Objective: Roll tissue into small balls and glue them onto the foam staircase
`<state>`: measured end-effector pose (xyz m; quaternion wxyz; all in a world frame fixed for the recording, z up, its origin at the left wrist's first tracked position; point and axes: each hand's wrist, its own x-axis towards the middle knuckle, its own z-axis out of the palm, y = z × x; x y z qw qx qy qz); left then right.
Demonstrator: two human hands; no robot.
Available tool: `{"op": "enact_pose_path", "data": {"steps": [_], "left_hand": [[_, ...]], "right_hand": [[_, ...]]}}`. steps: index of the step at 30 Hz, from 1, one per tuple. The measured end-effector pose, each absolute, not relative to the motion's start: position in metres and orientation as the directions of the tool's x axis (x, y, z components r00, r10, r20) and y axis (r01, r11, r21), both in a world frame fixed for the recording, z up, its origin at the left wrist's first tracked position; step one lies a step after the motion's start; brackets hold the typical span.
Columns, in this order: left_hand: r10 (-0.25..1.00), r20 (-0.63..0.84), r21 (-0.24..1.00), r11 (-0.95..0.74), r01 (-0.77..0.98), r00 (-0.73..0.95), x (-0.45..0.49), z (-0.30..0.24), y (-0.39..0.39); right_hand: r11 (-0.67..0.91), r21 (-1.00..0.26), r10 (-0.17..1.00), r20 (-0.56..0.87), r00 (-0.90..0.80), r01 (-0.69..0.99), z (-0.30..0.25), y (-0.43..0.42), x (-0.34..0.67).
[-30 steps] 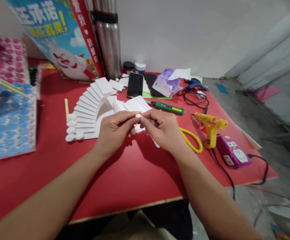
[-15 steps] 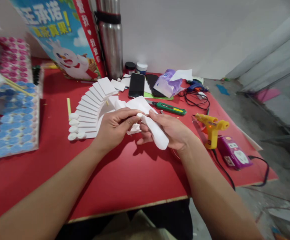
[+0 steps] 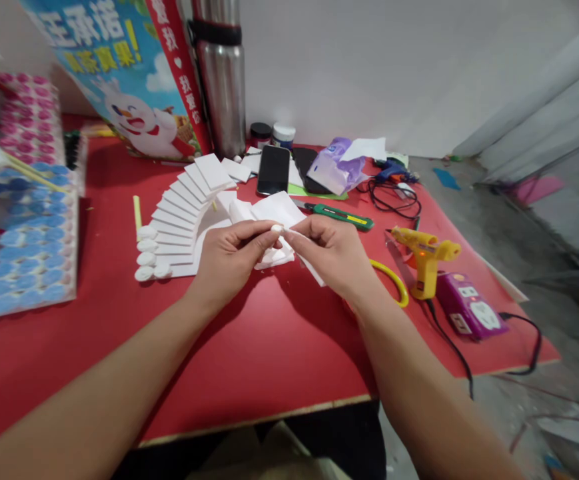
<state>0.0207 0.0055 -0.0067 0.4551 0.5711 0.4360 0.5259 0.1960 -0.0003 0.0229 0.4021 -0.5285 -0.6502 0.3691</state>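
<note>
Between my two hands is a white paper strip (image 3: 312,268), bunched into a small roll at its far end. My left hand (image 3: 234,257) pinches that rolled end between thumb and forefinger. From the other side my right hand (image 3: 330,250) is closed on the same strip, its thumb and forefinger close to the roll; the loose tail hangs beneath the palm. Behind the hands lie white paper sheets (image 3: 280,208). Left of them, several small white rolled pieces (image 3: 145,259) sit by a fan of white rectangular strips (image 3: 174,223).
A yellow glue gun (image 3: 425,260) stands beside a purple power box (image 3: 472,307) at right, their cords trailing. Behind are a green cutter (image 3: 342,215), a phone (image 3: 273,170), a tissue pack (image 3: 336,167) and a steel flask (image 3: 222,93). Yellow-handled scissors (image 3: 394,280) lie by my right forearm.
My right hand has turned over, palm now down, and its fingertips have come in to the rolled end. The strip's tail shows less. The yellow scissor handle has come into view.
</note>
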Motion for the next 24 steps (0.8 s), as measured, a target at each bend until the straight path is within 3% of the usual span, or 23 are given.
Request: {"op": "enact_pose_path", "data": {"steps": [3,6,16,24], "left_hand": [[0.972,0.234,0.972,-0.234,0.007,0.004,0.024,-0.008,0.003],[0.974,0.223,0.975,-0.223,0.007,-0.040,0.025,-0.006,0.001],[0.984,0.176,0.984,-0.176,-0.013,0.019,0.020,0.006,0.001],[0.987,0.119,0.992,-0.112,-0.063,0.111,0.018,0.001,0.004]], "right_hand": [[0.291,-0.801,0.953,0.293,-0.081,0.523,0.022,-0.007,0.189],[0.380,-0.763,0.922,0.356,-0.151,0.523,0.024,-0.012,0.188],[0.464,-0.749,0.881,0.337,-0.331,0.474,0.030,-0.007,0.204],[0.483,-0.713,0.874,0.355,-0.332,0.509,0.029,-0.006,0.203]]}}
